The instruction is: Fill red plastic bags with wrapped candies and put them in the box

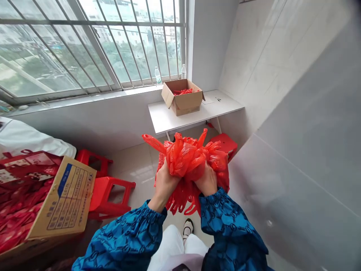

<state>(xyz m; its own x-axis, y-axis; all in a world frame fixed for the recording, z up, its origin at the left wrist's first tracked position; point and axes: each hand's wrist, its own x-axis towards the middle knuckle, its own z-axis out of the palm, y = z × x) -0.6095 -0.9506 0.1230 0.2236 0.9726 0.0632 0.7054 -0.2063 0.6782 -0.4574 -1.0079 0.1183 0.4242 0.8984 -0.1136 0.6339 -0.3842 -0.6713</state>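
A large bundle of red plastic bags point(184, 154) is held up in front of me, its knotted handles sticking out at the top and loops hanging below. My left hand point(166, 180) is closed around its left side, with the fingertips buried in the plastic. On the opposite side my right hand point(208, 180) grips the bundle too, its fingers partly hidden by the bags. Both hands are at about the same height, above the floor and my legs.
Ahead, a white table point(225, 103) by the window carries an open cardboard box point(187, 103) with red items inside. Red stools point(109, 195) and a printed carton point(70, 195) full of red bags stand at left. Another red stool point(225, 143) is beyond the bundle. A wall point(296, 150) rises at right.
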